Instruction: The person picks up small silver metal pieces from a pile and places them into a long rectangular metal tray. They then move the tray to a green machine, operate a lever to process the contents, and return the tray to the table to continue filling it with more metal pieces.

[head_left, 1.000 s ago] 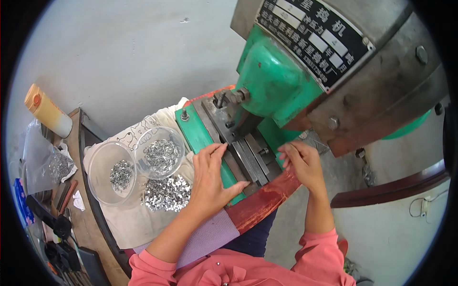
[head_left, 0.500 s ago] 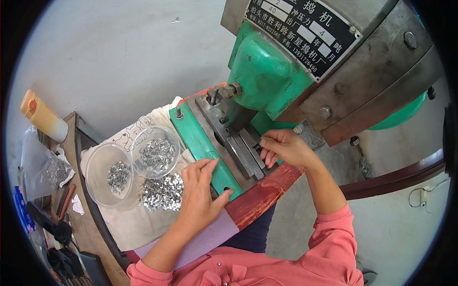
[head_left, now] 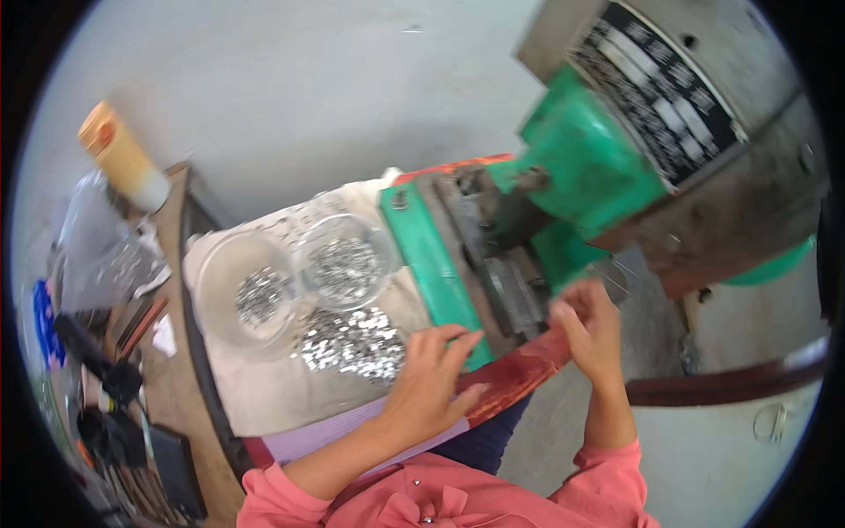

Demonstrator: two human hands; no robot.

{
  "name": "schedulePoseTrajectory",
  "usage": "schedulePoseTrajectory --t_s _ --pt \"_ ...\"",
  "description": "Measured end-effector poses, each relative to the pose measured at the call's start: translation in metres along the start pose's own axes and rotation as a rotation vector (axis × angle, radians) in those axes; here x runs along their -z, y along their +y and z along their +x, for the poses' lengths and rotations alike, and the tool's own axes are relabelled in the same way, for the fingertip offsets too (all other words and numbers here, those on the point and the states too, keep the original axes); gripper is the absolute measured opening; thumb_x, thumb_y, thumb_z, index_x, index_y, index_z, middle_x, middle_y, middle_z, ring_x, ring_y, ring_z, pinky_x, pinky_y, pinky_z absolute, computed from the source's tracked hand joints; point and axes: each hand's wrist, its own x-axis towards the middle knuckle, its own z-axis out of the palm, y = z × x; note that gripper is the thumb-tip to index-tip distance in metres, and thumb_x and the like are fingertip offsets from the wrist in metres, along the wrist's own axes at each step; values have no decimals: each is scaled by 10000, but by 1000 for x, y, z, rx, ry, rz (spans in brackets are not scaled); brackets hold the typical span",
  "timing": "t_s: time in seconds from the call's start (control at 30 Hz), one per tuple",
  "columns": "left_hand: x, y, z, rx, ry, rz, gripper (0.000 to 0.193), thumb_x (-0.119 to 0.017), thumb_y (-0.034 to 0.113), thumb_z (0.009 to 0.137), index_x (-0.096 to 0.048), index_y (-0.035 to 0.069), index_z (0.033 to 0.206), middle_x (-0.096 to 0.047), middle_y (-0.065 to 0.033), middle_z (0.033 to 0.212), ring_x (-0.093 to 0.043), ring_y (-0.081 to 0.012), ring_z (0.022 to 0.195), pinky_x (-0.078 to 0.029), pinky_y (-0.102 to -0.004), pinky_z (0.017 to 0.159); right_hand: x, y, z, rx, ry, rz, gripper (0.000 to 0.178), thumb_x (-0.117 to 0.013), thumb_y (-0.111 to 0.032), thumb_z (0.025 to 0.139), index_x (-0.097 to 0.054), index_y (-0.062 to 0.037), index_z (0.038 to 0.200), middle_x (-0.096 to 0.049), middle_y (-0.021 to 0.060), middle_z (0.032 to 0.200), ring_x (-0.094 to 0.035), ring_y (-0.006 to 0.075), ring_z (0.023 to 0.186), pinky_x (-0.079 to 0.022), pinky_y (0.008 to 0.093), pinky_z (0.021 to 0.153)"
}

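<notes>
Left hand: I see the left hand at 6 o'clock, thumb and forefinger well apart, with nothing visible between them; half a second ago it was farther up the green base, and now it is by the base's near corner.
Right hand: The right hand, at 4 o'clock, has its fingers curled and close together; blur hides the tips, so I cannot tell whether they pinch anything. It was over the metal block and has drawn off toward 4 o'clock, beside the red tabletop.
Block: Just off centre at 3 o'clock, below the press head.
Silver bits: I have the loose pile of silver bits between 7 and 8 o'clock, on the pale cloth, near the left hand.
Tubs: The left tub and the right tub sit side by side toward 9 o'clock, both with small metal pieces inside.
Bottle: An orange-topped bottle stands at 10 o'clock.
View: My picture has swung, putting the press farther toward 3 o'clock than before, and it is blurrier.
</notes>
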Motion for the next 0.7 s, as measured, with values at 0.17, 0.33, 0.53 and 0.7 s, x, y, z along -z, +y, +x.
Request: schedulePoseTrajectory --t_s 0.17,0.33,0.53,0.7 --pt "-11 2 -1 -10 -15 -97 693 -792 166 789 -495 49 1405 -503 -186 1298 -467 -397 1193 -424 -474 1026 -14 -11 -29 376 -53 -533 271 -823 -182 831 -595 -35 851 -602 96 725 -598 250 561 -462 350 501" --pt "-10 2 -8 -15 -42 -165 679 -753 141 824 -464 49 1432 -516 -173 1261 -500 -372 1168 -450 -444 998 -19 -6 -30 462 -7 -591 278 -825 -181 827 -590 -34 840 -543 102 689 -567 271 532 -444 365 482" --pt "-8 3 -10 -1 -67 -248 601 -735 150 850 -503 28 1391 -549 -174 1208 -535 -373 1152 -455 -449 994 -18 10 -61 302 93 -457 154 -739 -76 884 -621 -1 949 -610 110 747 -641 235 599 -496 335 546" --pt "-10 2 -8 1 -98 -311 549 -711 174 880 -520 11 1368 -554 -179 1191 -565 -362 1139 -473 -437 986 -43 9 -64 183 171 -312 203 -679 -48 932 -643 31 1116 -699 139 866 -707 234 714 -538 328 633"
